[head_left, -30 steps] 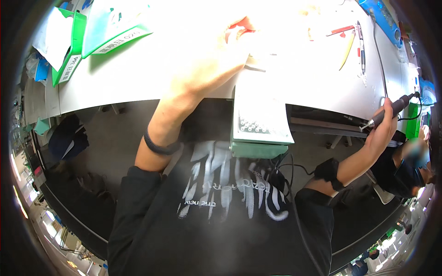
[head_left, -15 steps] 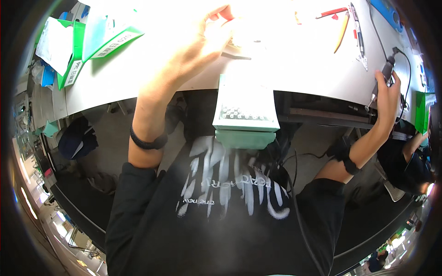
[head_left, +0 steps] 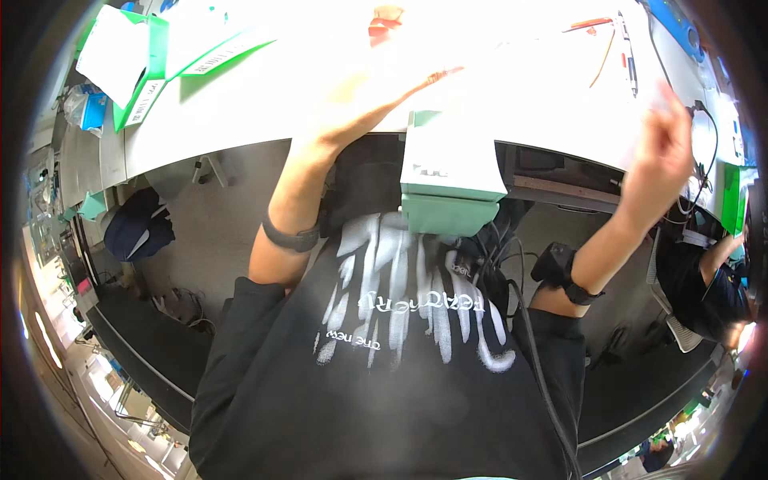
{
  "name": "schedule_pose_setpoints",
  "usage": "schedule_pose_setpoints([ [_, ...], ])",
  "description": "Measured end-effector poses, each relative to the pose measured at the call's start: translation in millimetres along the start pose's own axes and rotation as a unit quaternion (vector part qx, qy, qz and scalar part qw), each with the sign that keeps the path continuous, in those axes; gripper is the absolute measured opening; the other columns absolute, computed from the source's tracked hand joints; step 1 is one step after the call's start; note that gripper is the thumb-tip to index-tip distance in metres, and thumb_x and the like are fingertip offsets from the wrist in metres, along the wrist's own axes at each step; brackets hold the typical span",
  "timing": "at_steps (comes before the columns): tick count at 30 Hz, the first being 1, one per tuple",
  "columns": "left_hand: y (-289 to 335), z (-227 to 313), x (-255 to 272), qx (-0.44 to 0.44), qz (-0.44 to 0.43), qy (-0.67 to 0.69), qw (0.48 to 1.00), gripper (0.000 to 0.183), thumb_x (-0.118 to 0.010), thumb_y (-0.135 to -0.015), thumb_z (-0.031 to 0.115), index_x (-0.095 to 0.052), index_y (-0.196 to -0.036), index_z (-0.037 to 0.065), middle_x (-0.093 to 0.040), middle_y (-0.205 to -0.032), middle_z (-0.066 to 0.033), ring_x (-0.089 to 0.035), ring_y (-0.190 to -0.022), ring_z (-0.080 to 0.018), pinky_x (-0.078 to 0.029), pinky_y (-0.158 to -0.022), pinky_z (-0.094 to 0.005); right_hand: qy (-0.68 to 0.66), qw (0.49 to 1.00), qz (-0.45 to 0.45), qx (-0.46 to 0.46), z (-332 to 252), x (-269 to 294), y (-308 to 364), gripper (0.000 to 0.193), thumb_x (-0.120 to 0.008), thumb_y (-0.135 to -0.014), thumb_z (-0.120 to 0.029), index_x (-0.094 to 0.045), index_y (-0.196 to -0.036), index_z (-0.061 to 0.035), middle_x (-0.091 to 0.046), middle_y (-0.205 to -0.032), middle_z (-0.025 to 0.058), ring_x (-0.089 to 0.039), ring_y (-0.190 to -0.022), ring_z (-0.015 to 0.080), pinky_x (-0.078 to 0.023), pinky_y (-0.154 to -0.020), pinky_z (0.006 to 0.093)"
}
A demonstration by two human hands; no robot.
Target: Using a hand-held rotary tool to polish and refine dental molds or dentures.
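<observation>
Over the bright white table, my left hand (head_left: 352,100) is partly lost in glare. One edge of it stretches to the right above a mint-green box, but its fingertips and anything in them are washed out. The mint-green box (head_left: 452,214) juts out from the table's front edge, close against my shirt, with some small grey parts showing inside. At the right side of the table my right hand (head_left: 662,148) is raised, its fingers smeared by motion. A black cable (head_left: 710,120) runs just beyond it; whether the hand holds anything cannot be made out.
Green bins (head_left: 152,80) with white labels stand at the far left of the table (head_left: 208,120). Toward the far right lie a red-handled tool (head_left: 588,25) and a pen-like tool (head_left: 630,68). A blue object (head_left: 676,28) and a green bin (head_left: 733,200) sit farther right, near another person's arm (head_left: 724,250).
My right hand has shifted slightly up; the dark corded tool it was touching no longer shows clearly. My left hand has moved right and flattened. The view has shifted a little.
</observation>
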State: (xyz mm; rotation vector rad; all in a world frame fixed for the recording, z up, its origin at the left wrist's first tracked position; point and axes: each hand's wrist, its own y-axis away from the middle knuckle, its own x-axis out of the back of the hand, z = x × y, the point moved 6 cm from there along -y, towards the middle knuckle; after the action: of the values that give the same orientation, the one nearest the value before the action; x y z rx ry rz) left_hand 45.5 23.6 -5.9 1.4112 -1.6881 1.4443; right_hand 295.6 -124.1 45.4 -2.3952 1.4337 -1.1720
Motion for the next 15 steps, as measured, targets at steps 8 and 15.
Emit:
schedule_pose_setpoints([
  [8, -15, -17, -5, 0.37, -0.109, 0.676, 0.628, 0.059, -0.08, -0.072, 0.015, -0.05, -0.116, -0.009, -0.053, -0.12, -0.0186, -0.051, -0.112, -0.0261, -0.044, -0.095, -0.0379, -0.317, 0.877, -0.348, 0.1, -60, -99, 30, 0.045, -0.074, -0.072, -0.008, -0.048, -0.108, -0.0022, -0.055, -0.095, 0.0099, -0.056, -0.09, 0.0188, -0.045, -0.081, 0.0314],
  [15, 0, -8, -10, 0.44, -0.113, 0.779, 0.431, 0.066, -0.076, -0.074, 0.01, -0.043, -0.127, -0.01, -0.048, -0.129, -0.0219, -0.044, -0.122, -0.0273, -0.041, -0.098, -0.0384, -0.309, 0.879, -0.359, 0.044, -59, -114, 44, 0.049, -0.07, -0.069, 0.003, -0.046, -0.111, 0.001, -0.058, -0.105, 0.0114, -0.055, -0.1, 0.0175, -0.046, -0.084, 0.0314],
])
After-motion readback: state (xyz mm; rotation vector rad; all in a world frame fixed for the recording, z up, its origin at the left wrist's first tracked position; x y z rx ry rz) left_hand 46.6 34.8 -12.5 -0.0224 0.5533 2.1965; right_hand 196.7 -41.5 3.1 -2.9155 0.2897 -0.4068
